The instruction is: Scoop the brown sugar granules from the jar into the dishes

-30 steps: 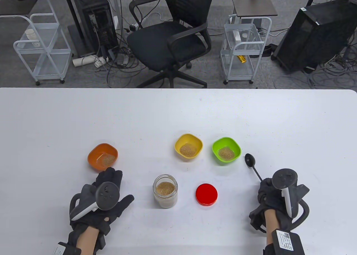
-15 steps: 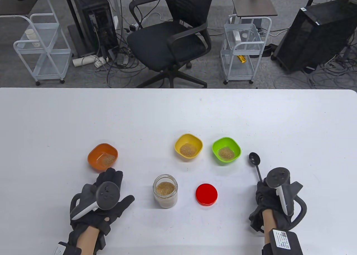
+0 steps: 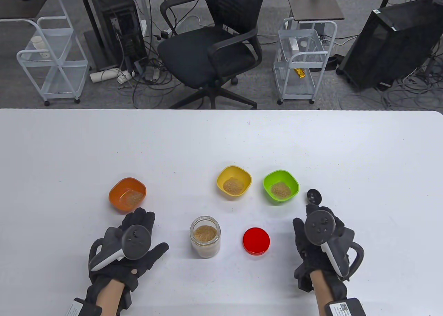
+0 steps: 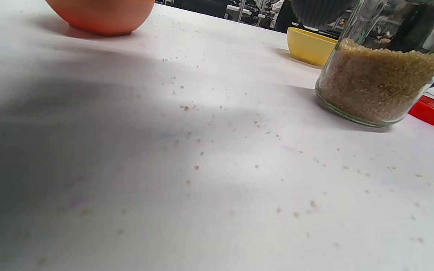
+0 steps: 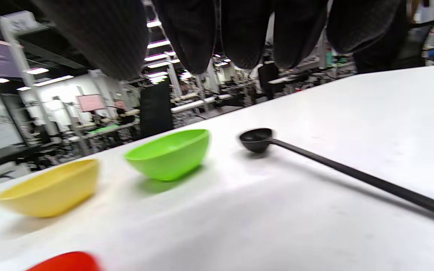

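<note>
A glass jar (image 3: 205,236) of brown sugar stands open on the white table; it also shows in the left wrist view (image 4: 375,82). Orange (image 3: 127,195), yellow (image 3: 234,181) and green (image 3: 281,185) dishes each hold some sugar. A black spoon (image 3: 314,195) lies on the table right of the green dish, its handle running under my right hand (image 3: 313,220). That hand is open above the handle, and its fingers (image 5: 194,34) hang clear of the spoon (image 5: 337,165). My left hand (image 3: 149,232) is open and spread, left of the jar.
The jar's red lid (image 3: 256,240) lies on the table between the jar and my right hand. Loose sugar grains (image 4: 202,150) are scattered on the table left of the jar. An office chair and carts stand beyond the table's far edge (image 3: 221,110).
My right hand let go of the spoon, opened and moved left and forward over the handle. The spoon now lies on the table. My left hand barely moved.
</note>
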`<state>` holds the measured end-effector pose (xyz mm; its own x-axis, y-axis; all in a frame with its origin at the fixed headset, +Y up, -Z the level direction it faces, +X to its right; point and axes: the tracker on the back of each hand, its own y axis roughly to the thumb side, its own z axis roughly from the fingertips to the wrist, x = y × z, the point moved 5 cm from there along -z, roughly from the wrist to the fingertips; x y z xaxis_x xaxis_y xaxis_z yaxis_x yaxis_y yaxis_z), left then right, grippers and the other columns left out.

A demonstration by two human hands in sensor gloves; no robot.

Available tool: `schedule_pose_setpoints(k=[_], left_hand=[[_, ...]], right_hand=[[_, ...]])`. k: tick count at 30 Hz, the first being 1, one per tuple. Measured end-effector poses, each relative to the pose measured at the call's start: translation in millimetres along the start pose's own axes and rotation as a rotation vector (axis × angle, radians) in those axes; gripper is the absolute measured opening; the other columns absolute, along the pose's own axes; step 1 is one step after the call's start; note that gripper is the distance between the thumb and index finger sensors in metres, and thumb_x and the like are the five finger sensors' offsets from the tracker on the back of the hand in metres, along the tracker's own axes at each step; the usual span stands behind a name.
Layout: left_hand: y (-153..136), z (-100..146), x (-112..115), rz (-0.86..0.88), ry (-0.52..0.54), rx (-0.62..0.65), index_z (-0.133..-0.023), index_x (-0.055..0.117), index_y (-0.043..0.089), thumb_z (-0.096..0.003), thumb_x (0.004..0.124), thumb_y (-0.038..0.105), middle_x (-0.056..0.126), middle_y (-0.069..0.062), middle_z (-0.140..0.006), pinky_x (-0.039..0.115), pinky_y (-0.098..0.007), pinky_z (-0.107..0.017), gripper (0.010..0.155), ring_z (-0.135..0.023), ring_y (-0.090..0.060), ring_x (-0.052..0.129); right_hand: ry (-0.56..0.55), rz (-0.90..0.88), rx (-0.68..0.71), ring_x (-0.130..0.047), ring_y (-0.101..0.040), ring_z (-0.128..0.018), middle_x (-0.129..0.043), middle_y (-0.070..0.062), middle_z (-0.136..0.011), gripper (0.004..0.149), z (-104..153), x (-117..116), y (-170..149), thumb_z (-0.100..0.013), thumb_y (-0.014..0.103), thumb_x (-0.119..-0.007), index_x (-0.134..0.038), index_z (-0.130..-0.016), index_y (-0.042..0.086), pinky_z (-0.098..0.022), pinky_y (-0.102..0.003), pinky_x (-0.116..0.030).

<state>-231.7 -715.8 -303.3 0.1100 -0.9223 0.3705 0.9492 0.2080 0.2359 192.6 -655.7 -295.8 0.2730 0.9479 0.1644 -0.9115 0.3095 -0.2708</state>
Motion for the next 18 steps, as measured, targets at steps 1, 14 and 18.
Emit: schedule_pose_setpoints(k=[1, 14, 18], left_hand=[[0.3, 0.0, 0.1, -0.001, -0.001, 0.001, -0.119, 0.013, 0.003, -0.0622, 0.061, 0.06, 0.003, -0.027, -0.123, 0.036, -0.07, -0.08, 0.094, -0.115, -0.055, 0.017], [11.2, -3.0, 5.0, -0.023, -0.016, 0.063, -0.119, 0.011, 0.004, -0.0609, 0.064, 0.062, 0.003, -0.026, -0.123, 0.035, -0.07, -0.08, 0.098, -0.116, -0.054, 0.016], [16.2, -1.5, 4.5, 0.02, 0.011, 0.118, -0.119, 0.01, 0.003, -0.0588, 0.067, 0.064, 0.006, -0.027, -0.124, 0.037, -0.07, -0.081, 0.103, -0.117, -0.055, 0.018]], right_hand=[[-0.004, 0.004, 0.038, -0.061, -0.054, -0.101, -0.06, -0.016, -0.116, 0.063, 7.3, 0.5, 10.6, -0.053, 0.05, -0.077, -0.066, -0.107, 0.02, -0.07, -0.069, -0.059], [-0.125, 0.016, 0.276, -0.055, -0.055, -0.104, -0.055, -0.016, -0.12, 0.065, 70.6, -11.3, 73.1, -0.053, 0.052, -0.076, -0.061, -0.109, 0.022, -0.072, -0.07, -0.056], [-0.122, 0.013, 0.232, -0.057, -0.054, -0.104, -0.057, -0.015, -0.119, 0.064, 64.2, -16.8, 59.8, -0.053, 0.051, -0.076, -0.063, -0.108, 0.022, -0.072, -0.07, -0.056]])
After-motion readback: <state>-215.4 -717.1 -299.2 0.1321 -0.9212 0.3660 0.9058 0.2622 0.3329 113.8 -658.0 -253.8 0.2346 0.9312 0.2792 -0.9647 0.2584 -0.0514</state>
